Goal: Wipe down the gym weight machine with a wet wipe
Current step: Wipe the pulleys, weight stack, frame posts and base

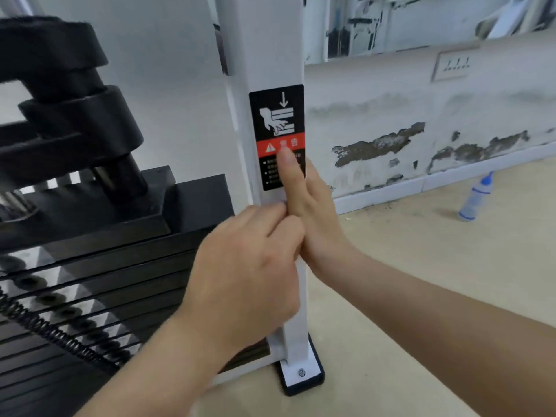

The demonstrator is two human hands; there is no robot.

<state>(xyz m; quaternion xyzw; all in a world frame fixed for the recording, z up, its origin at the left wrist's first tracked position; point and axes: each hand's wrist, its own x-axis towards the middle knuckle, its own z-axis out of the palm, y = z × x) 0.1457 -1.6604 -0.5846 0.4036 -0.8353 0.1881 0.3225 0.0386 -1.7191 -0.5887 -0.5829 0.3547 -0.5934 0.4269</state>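
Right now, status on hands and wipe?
Right hand flat on post, finger on sticker. Left hand curled at post; wipe not clearly seen. Nothing blocking.

Peeling wall (391, 145); pale, perhaps wooden floor (421, 266)

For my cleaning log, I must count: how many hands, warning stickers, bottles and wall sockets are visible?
Hands: 2 (left hand, right hand)
Warning sticker: 1
Bottle: 1
Wall socket: 1
Total: 5

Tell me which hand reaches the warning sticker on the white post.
The right hand: one straight digit lies on the warning sticker. The left hand sits lower, fingers curled, below the sticker's edge.
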